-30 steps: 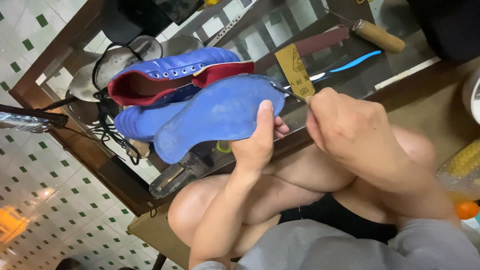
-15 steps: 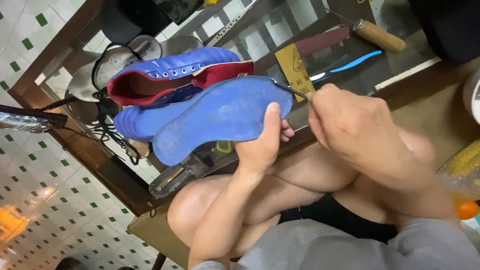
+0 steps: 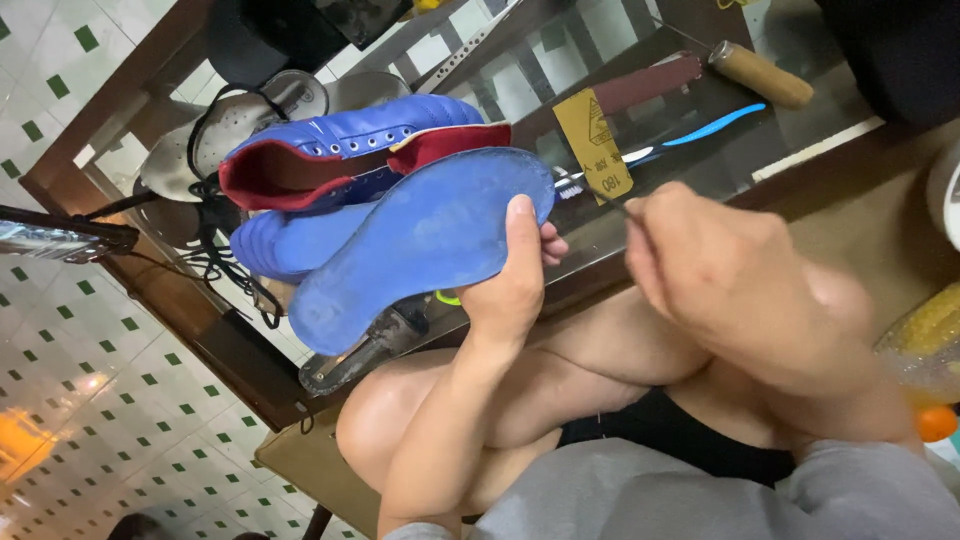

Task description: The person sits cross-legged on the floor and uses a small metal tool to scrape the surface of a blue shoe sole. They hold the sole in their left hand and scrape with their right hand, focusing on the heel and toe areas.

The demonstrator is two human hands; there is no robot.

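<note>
Above bare knees, the left hand [image 3: 515,290] keeps its grip pinched on the rim of a blue shoe sole [image 3: 425,235], thumb across the face. The right hand [image 3: 720,265] is curled shut on a thin tool [image 3: 605,197], tip just off the sole's toe edge. Beyond, a blue shoe [image 3: 350,155], yellow sandpaper [image 3: 593,140] and toothbrush [image 3: 690,135] crowd the glass table [image 3: 840,125], its edge close behind.

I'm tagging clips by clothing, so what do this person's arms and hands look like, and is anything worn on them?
Both the left hand and the right hand are bare: no gloves, rings or watch show. The forearms are uncovered too, with no sleeves reaching them. Grey cloth shows at the bottom edge.
</note>
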